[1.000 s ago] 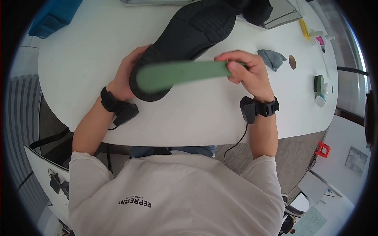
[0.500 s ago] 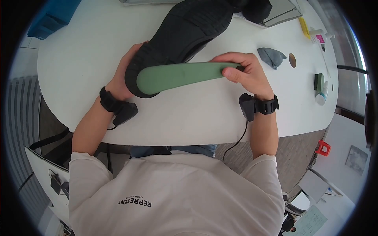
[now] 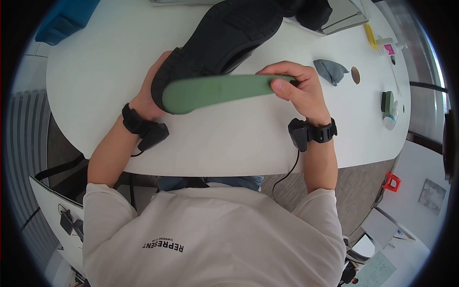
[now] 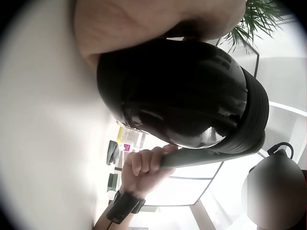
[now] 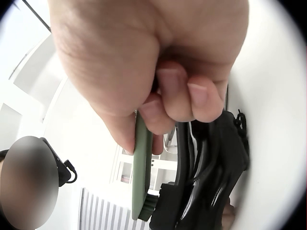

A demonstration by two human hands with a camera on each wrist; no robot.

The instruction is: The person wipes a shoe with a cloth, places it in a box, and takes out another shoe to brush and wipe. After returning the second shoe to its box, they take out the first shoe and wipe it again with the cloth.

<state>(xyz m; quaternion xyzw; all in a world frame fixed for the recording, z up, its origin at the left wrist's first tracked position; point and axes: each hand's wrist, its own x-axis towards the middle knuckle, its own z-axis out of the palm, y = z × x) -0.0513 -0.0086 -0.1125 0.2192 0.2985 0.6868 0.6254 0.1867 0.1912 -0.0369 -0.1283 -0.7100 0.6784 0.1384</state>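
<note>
A glossy black shoe (image 3: pixel 229 36) lies sole up, its heel end toward the person. My left hand (image 3: pixel 149 91) holds it around the heel, with the fingers partly hidden beneath. My right hand (image 3: pixel 303 91) grips the narrow handle end of a green brush (image 3: pixel 215 93), thumb on top and fingers curled below. The brush's broad head overlaps the heel of the sole in the head view. From the right wrist view, dark green bristles (image 5: pixel 149 208) under the head meet the heel edge. Shiny upper leather of the shoe (image 4: pixel 192 100) fills the left wrist view.
A grey cloth (image 3: pixel 330 71) lies right of the brush. Farther right are a second green brush (image 3: pixel 388 101), a small bottle (image 3: pixel 390 119) and a white bottle with a pink label (image 3: pixel 386 46). A blue container (image 3: pixel 64 21) stands at the upper left of the white table (image 3: pixel 100 91).
The shoe's heel has shifted slightly up and left in the head view since a second ago. The brush has moved a little left over the heel. Both hands keep their hold.
</note>
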